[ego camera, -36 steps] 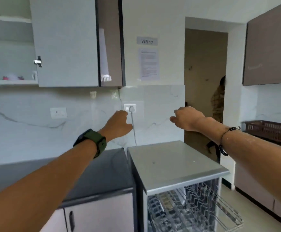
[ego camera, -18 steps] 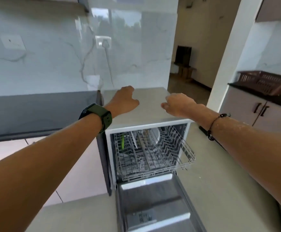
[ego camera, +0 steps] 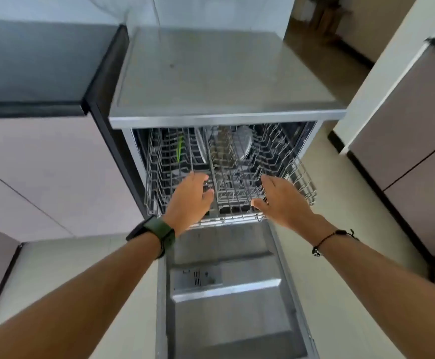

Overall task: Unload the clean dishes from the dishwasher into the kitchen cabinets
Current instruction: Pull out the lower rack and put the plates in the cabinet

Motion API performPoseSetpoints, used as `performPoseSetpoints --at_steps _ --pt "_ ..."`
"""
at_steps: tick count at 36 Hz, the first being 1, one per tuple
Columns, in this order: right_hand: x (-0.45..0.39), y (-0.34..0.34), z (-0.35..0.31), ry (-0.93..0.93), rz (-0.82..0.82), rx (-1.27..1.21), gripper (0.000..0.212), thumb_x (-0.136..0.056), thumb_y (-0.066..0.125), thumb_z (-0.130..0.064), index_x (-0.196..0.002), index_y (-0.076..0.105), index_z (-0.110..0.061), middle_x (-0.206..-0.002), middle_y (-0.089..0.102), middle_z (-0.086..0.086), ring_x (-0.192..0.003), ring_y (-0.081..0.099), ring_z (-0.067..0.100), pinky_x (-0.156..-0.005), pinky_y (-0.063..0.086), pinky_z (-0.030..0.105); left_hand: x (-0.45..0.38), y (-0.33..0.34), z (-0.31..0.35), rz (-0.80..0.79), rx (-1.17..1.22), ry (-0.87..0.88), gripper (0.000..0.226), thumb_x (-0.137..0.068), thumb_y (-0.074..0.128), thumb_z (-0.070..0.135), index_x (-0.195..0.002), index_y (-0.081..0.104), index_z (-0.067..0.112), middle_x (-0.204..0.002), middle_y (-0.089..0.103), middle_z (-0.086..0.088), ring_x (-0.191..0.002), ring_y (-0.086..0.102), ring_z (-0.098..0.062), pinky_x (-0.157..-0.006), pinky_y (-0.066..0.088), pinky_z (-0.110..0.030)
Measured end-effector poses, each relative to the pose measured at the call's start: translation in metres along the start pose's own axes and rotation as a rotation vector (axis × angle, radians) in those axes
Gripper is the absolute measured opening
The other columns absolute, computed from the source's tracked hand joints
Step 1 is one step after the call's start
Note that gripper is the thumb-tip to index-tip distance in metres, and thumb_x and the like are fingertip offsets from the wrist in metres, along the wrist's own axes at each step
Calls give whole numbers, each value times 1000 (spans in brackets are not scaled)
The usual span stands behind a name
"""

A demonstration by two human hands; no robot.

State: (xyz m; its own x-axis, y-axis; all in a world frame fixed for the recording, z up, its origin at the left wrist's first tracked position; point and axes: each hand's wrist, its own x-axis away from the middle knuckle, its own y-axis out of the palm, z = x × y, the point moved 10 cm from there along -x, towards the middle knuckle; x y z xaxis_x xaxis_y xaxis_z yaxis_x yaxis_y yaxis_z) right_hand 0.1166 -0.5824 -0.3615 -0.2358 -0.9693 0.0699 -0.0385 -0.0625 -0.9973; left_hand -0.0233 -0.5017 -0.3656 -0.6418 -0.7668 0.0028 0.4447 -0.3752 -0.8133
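Two bare forearms reach from the lower corners of the frame toward its centre. The left hand [ego camera: 189, 200], just left of centre, is seen from its back, fingers extended forward and relaxed, thumb angled inward, holding nothing. The right hand [ego camera: 283, 200], just right of centre, lies likewise, fingers straight, thumb spread toward the left hand. The hands are near each other but apart.
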Motion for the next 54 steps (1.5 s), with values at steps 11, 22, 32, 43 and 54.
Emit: performPoseSetpoints --at_steps 11,22,32,43,54 --pt "-22 155 59 -180 155 -8 49 -99 15 -39 -114 51 -10 -95 64 12 -85 60 31 -85 41 43 19 131 -85 216 -306 186 32 -88 44 20 -114 58 9 -114 62 -18 -110 50 -31 -91 48 -53" --pt "-70 161 89 -216 463 30 17 -76 41 -17 -76 58 -13 -69 60 4 -68 55 28 -73 29 36 -27 149 -105 511 -260 243 26 -78 40 11 -103 47 14 -124 43 -3 -120 37 -25 -111 8 -37" --pt "-183 148 99 -213 447 20 40 -82 32 -26 -81 65 -3 -68 65 14 -67 63 32 -69 44 41 -131 114 -143 600 -54 53 19 -89 39 11 -83 56 3 -87 59 -8 -85 47 -17 -100 29 -59" --pt "-259 149 105 -212 471 72 25 -95 42 -19 -100 59 0 -96 64 21 -101 55 39 -86 37 46 -200 91 -167 755 -90 -90 28 -88 39 -3 -93 66 5 -91 67 -7 -92 57 -22 -114 17 -49" --pt "-250 145 101 -207 413 49 40 -92 36 -20 -131 42 -13 -134 44 16 -126 37 37 -102 29 49 -191 83 -150 750 -35 -3 34 -88 36 -2 -110 60 8 -101 64 -1 -100 55 -4 -115 21 -30"
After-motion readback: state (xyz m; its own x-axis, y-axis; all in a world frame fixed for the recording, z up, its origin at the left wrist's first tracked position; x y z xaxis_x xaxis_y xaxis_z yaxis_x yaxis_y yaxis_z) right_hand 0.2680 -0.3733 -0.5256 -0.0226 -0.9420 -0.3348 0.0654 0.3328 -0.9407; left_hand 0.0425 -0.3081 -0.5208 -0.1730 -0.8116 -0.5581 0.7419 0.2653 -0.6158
